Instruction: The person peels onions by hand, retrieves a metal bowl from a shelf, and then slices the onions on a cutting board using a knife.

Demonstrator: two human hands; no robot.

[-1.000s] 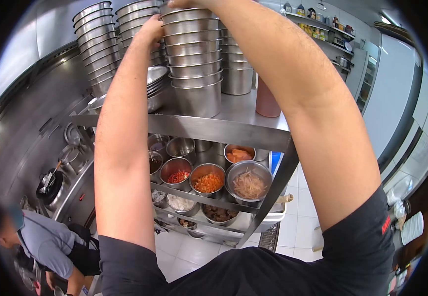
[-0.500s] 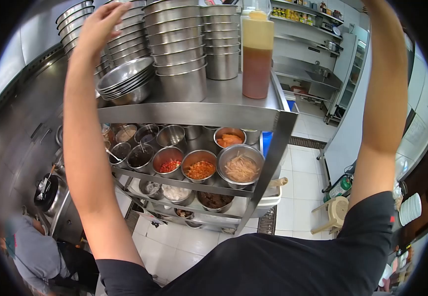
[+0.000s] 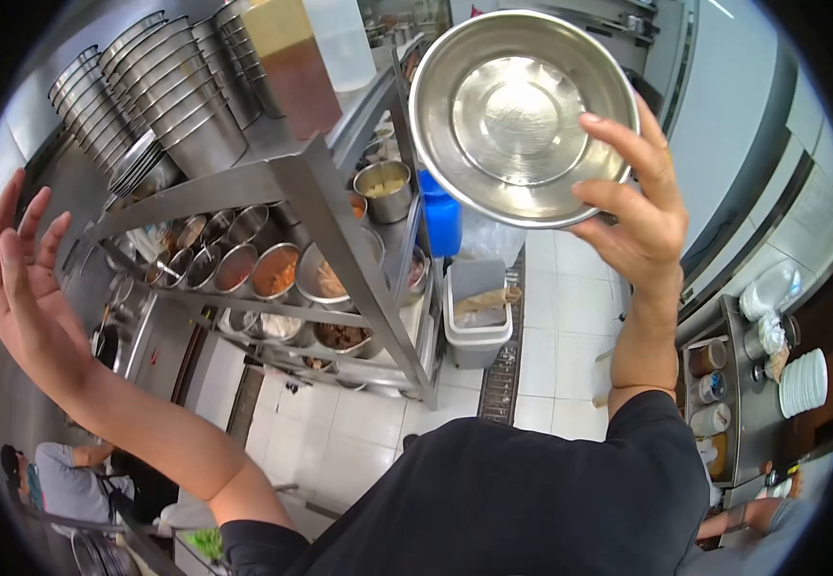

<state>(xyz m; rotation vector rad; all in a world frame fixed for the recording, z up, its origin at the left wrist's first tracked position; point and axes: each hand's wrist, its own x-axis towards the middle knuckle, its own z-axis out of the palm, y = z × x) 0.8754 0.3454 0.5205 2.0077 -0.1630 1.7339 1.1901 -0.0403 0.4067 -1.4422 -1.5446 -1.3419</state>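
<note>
My right hand (image 3: 632, 192) grips a round stainless steel bowl (image 3: 517, 120) by its rim, fingers over the inner edge. The bowl is tipped so that its bare, shiny inside faces me. On the far left my left hand (image 3: 32, 288) is raised with fingers spread and holds nothing. Between the hands stands a steel shelf rack (image 3: 339, 240). Tall steel pots (image 3: 171, 96) are stacked on its top, beside a large bottle of brown liquid (image 3: 301, 86) with a yellowish upper part.
Lower shelves carry metal containers of chopped food (image 3: 275, 271). A grey bin (image 3: 477, 312) and a blue container (image 3: 438, 216) stand by the rack. White plates (image 3: 803, 384) are stacked at right. One person (image 3: 71, 480) is at lower left; another person's arm (image 3: 733, 518) shows at lower right.
The view has turned to the right. My right hand, out of frame before, now shows holding the bowl. My left hand has lowered away from the stacked pots and its fingers have spread.
</note>
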